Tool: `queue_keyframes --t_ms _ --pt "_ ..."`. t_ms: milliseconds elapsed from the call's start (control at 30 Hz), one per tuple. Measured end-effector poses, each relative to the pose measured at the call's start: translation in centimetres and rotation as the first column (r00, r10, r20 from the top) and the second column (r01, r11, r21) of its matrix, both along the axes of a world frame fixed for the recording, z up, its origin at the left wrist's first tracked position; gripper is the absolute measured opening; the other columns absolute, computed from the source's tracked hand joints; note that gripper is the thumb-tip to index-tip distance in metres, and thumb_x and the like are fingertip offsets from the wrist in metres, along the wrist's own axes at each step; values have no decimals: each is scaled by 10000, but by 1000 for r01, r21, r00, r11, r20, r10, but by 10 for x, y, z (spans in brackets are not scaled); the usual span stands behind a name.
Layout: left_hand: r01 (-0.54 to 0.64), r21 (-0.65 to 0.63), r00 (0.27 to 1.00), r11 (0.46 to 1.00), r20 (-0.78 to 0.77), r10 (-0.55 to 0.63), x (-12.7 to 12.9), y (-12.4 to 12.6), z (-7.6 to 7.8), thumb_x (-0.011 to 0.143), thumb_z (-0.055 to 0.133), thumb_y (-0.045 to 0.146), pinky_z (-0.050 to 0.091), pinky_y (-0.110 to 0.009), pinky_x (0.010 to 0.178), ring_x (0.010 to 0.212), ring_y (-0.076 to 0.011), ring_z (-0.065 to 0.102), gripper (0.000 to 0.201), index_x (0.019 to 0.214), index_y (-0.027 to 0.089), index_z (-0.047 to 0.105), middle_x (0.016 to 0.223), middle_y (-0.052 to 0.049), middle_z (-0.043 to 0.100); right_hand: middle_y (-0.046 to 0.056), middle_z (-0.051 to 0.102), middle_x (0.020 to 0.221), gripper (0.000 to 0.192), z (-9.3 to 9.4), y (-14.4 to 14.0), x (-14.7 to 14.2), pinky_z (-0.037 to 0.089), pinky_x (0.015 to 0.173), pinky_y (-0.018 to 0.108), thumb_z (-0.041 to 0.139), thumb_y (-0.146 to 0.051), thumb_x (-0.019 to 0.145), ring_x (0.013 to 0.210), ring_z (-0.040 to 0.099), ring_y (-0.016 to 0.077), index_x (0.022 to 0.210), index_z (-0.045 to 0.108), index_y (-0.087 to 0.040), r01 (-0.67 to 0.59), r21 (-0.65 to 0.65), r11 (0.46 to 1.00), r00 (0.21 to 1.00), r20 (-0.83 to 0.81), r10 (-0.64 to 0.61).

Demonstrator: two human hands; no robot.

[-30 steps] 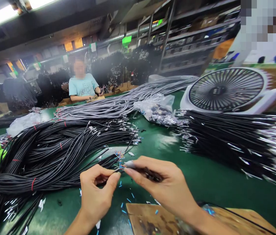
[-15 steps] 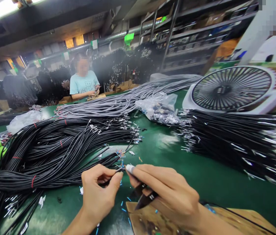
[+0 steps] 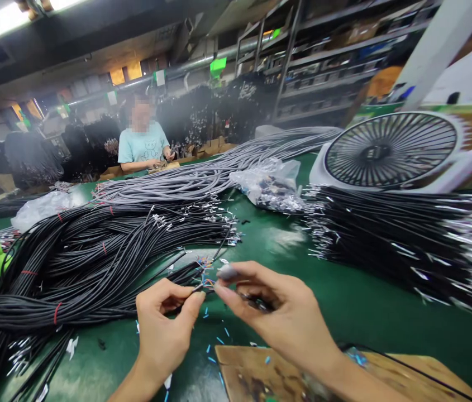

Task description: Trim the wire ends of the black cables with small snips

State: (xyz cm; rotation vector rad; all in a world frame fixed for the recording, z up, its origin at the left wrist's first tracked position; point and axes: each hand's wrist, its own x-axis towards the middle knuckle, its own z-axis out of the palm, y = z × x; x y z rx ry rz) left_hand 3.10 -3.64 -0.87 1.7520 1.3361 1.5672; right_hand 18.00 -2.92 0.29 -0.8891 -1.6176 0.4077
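My left hand (image 3: pixel 168 324) pinches the end of a black cable (image 3: pixel 197 288) between thumb and forefinger. Thin coloured wires (image 3: pixel 209 282), orange and blue among them, fan out from the stripped end. Just right of them is my right hand (image 3: pixel 281 312), its thumb and forefinger a little apart at the wire tips. A grey-white cover wraps that forefinger's tip. Curled fingers keep a dark hand tool (image 3: pixel 258 301) in the palm; most of it is hidden, so its kind is unclear. Small blue offcuts (image 3: pixel 219 340) are scattered on the green table below.
Bundles of black cable (image 3: pixel 93 251) tied in red lie at left, another cable stack (image 3: pixel 378 245) at right. Behind are grey cables (image 3: pixel 202 178), a plastic bag (image 3: pixel 267 181) and a fan (image 3: pixel 390 151). A wooden board (image 3: pixel 252 368) lies in front. A co-worker (image 3: pixel 146 145) sits across the table.
My right thumb and forefinger have parted, and the hand has risen slightly. The tool, its black parts showing below the hand before, is now tucked into the palm. My left hand has barely moved.
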Motion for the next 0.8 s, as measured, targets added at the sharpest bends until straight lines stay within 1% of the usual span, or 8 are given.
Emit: queue_keyframes --t_ms 67,200,367,467,567,633,800 --pt "4 20 1000 1000 -6 -4 0 0 0 687 665 178 385 -140 395 413 -70 503 137 551 163 652 485 34 591 -11 691 625 77 -1 1 0 512 400 153 585 -149 719 433 624 106 775 627 -179 -66 -75 995 998 -22 65" --pt "28 21 1000 999 -5 -28 0 0 0 684 666 159 398 -130 414 433 -66 521 116 568 167 657 506 38 604 0 717 687 125 -4 2 1 575 536 174 588 -113 697 573 691 137 783 639 -188 -107 -121 987 993 -64 99" --pt "49 -26 998 998 30 -48 0 -1 -2 677 677 166 394 -125 414 439 -64 516 122 557 168 655 500 41 594 -5 723 670 177 -5 3 1 569 512 174 570 -109 687 567 692 141 806 671 -193 -169 -180 969 986 -41 164" --pt "40 -31 998 999 42 -39 0 -1 -1 678 679 179 394 -134 410 437 -70 513 124 557 166 655 501 37 590 15 736 700 225 -4 2 0 582 536 197 566 -107 663 598 703 163 849 666 -183 -141 -204 969 989 -64 131" --pt "24 -20 999 1000 34 -24 0 -1 1 679 679 196 411 -155 421 455 -87 529 119 566 165 659 518 25 603 36 745 742 272 -3 0 0 580 489 200 591 -129 644 566 700 169 907 647 -171 -123 -231 965 991 -89 105" --pt "22 -16 999 1000 29 -22 0 -1 3 683 678 207 417 -166 425 458 -94 533 120 571 165 661 526 20 606 36 746 741 270 -3 -1 0 576 470 191 588 -127 656 553 698 165 917 640 -173 -120 -227 967 991 -86 103" --pt "29 -5 999 1000 18 -28 1 -3 3 684 672 189 408 -154 421 451 -83 525 123 565 169 651 518 28 596 34 748 773 275 -5 1 1 595 589 201 549 -88 691 644 715 169 938 634 -175 -97 -155 983 993 -75 87"
